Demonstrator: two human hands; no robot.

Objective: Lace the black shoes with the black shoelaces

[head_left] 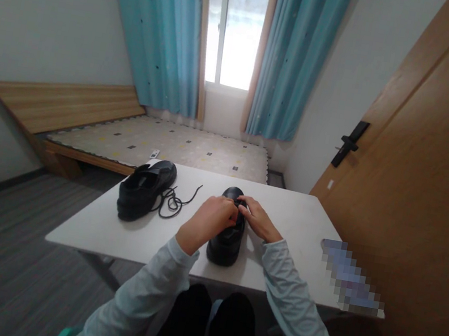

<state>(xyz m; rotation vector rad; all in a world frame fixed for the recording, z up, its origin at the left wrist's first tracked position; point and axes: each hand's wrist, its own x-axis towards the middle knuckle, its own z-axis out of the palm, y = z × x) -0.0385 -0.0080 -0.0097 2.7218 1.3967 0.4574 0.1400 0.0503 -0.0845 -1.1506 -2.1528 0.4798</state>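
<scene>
A black shoe (223, 251) stands on the white table (286, 213) in front of me, its heel towards me. My left hand (211, 217) reaches over its lacing area from the left with curled fingers. From the right, my right hand (258, 218) meets it at the top of the shoe, fingers bent together. Whatever the fingertips grip there is hidden or too small to make out. The other black shoe (138, 194) stands further left, angled away. A loose dark shoelace (173, 203) lies looped on the table beside it.
At the table's right edge lies a flat blurred-out object (353, 275). A bed (194, 145) with a patterned mattress is behind the table. On the right is a wooden door (423, 167); blue curtains (164, 37) flank the window.
</scene>
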